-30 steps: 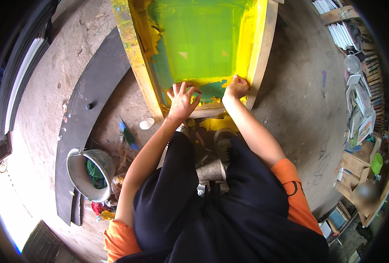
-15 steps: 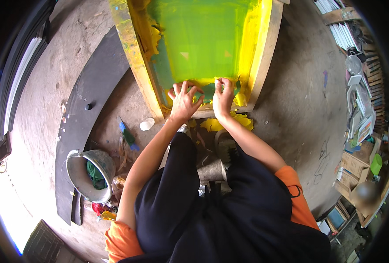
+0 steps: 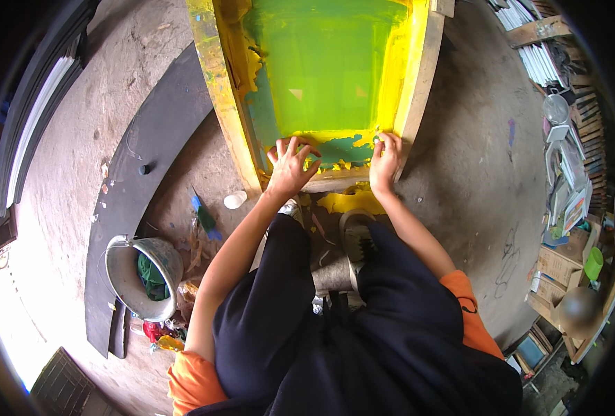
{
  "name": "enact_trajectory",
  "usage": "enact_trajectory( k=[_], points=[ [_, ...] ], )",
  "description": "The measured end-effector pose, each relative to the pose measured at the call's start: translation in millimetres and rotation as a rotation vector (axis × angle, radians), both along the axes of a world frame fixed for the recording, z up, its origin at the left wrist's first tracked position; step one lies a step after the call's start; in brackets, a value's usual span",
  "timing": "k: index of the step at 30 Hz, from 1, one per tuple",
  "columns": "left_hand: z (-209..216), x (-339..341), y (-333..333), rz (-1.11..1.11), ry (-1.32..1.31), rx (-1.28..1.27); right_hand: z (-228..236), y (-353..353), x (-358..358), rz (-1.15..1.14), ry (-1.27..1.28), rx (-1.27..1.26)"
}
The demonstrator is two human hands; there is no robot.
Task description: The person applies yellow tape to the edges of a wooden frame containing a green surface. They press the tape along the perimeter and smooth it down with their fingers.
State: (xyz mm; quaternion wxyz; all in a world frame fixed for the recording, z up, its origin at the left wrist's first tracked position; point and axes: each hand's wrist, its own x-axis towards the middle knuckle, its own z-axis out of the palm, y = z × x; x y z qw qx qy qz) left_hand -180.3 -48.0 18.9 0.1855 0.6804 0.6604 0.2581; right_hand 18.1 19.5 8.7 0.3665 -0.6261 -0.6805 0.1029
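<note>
A wooden screen-printing frame lies before me, its mesh green with yellow coating along the borders. My left hand rests at the near left corner, its fingers bent and apart, holding nothing I can see. At the near right corner my right hand pinches the edge of a thin, ragged yellow film, perhaps dried paint or tape. Between my hands a bluish-green strip of the border lies bare, with torn yellow bits below it. Both fingertips sets stay close to the mesh.
A yellow scrap lies on the floor by my shoes. To the left are a white cup, a blue-and-green handled tool, a metal bucket with green cloth inside, and a curved black board. Cluttered shelves line the right.
My right hand has moved right, from the middle of the near border to its right corner. More bluish-green border shows between my hands. My left hand has barely moved.
</note>
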Motion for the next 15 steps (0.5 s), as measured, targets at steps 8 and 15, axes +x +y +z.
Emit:
enact_trajectory(
  k=[8,15],
  points=[
    [-2.1,2.7,0.0,-0.004,0.010,0.002,4.7,-1.3,-8.4,-0.035,0.011,-0.147],
    [1.3,6.3,2.5,0.003,0.022,0.007,-2.9,26.5,14.2,0.167,-0.565,-0.121]
  ],
)
